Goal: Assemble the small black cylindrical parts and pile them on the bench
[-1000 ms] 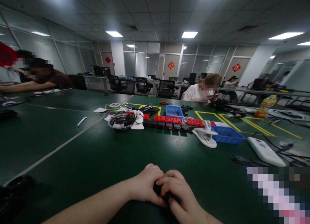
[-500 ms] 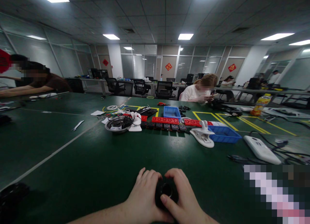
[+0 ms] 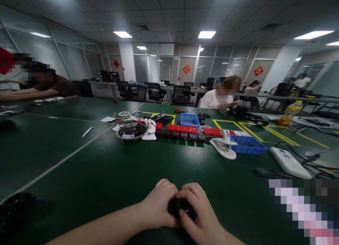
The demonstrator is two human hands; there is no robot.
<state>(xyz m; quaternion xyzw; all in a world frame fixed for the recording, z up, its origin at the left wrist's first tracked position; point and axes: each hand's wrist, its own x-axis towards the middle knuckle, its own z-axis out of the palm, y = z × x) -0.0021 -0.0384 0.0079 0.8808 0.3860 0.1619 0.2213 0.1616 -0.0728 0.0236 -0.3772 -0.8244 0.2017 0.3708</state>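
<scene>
Near the front of the green table (image 3: 111,181), a small black object (image 3: 174,206) with a rounded, shiny part on top sits between my two hands. My left hand (image 3: 157,205) is wrapped round its left side, fingers curled over the far edge. From the right, my right hand (image 3: 200,211) grips it, with the thumb on the near side and bent fingers on the far side. Both hands cover much of the object, so its exact kind cannot be made out.
Across the table lie a metal bowl (image 3: 127,138) of cables, red socket strips (image 3: 182,128), two blue bins (image 3: 249,146) (image 3: 189,120), a white clip base (image 3: 225,147), a wrench (image 3: 87,132) and a white device (image 3: 290,163). A person (image 3: 215,98) sits opposite; others sit left.
My left hand has closed more over the black object, its forearm swinging up on the left. My right fingers have moved over the object's top. The view has shifted slightly.
</scene>
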